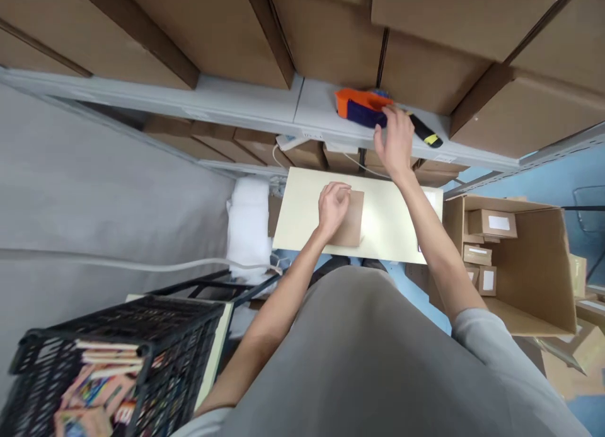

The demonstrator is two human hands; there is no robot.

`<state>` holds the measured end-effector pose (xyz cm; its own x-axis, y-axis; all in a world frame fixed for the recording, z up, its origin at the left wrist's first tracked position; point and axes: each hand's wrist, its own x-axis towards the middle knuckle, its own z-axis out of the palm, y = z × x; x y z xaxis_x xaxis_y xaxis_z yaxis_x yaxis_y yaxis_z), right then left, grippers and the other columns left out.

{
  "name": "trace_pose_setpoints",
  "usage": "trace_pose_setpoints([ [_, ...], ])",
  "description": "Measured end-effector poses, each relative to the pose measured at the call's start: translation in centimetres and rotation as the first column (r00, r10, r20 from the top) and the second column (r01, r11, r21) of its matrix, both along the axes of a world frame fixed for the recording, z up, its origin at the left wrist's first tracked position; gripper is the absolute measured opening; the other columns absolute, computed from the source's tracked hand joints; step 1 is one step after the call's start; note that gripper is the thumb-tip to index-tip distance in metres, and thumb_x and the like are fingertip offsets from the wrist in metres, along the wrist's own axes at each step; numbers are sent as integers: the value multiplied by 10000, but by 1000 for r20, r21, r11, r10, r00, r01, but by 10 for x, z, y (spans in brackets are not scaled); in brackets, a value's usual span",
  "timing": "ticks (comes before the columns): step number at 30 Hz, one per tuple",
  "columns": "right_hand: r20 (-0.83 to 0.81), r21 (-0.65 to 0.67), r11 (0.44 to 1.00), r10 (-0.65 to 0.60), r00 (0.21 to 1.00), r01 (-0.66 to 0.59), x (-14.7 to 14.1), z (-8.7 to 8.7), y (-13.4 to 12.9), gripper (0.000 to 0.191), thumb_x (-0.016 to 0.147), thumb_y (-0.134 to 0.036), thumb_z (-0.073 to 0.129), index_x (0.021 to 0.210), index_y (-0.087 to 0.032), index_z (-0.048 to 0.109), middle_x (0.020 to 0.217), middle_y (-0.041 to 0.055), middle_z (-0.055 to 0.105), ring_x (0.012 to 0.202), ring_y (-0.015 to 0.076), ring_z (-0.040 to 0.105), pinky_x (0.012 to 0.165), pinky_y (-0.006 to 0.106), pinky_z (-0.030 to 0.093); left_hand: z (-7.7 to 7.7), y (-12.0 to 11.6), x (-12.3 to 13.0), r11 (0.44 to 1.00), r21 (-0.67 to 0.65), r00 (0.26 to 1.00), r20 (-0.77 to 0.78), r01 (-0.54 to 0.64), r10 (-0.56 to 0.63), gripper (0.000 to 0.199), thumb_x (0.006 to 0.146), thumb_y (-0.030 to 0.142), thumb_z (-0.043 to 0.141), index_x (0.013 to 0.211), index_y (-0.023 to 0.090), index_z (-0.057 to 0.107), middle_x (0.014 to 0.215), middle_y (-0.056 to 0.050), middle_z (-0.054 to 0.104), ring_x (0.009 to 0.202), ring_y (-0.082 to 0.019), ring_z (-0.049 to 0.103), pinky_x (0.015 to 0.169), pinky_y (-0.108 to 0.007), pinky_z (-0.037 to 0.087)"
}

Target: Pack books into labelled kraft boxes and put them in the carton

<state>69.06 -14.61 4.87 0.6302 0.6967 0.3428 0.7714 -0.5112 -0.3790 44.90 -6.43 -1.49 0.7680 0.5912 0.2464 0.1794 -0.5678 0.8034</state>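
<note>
A small flat cardboard box [352,219] lies on the pale tabletop [387,226] in front of me. My left hand [333,205] rests over its left side, fingers curled down against the cardboard. Up on the grey shelf, my right hand [396,137] has its fingers on the right end of an orange and dark blue tape dispenser [362,108], thumb below. The dispenser sits on the shelf surface. Just right of that hand lies a black and yellow box cutter [428,133], partly hidden behind the fingers.
Large cardboard boxes [331,40] line the shelf above the table. At right, an open carton [534,267] holds several small labelled boxes. A black plastic crate [179,355] with colourful packs stands lower left. White wrapping rolls [249,222] stand left of the table, near a hanging cable [155,263].
</note>
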Motion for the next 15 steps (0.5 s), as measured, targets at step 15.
trace_pose_setpoints([
  [15,-961,-274,931,-276,-28,241,-281,-215,-188,760,1061,-579,567,1677,-135,541,1709,232,591,1617,351,564,1394,544,379,-117,-75,-92,928,-29,810,-478,371,-339,534,1182,341,349,1623,197,612,1733,-165,574,1703,-293,439,1401,-579,370],
])
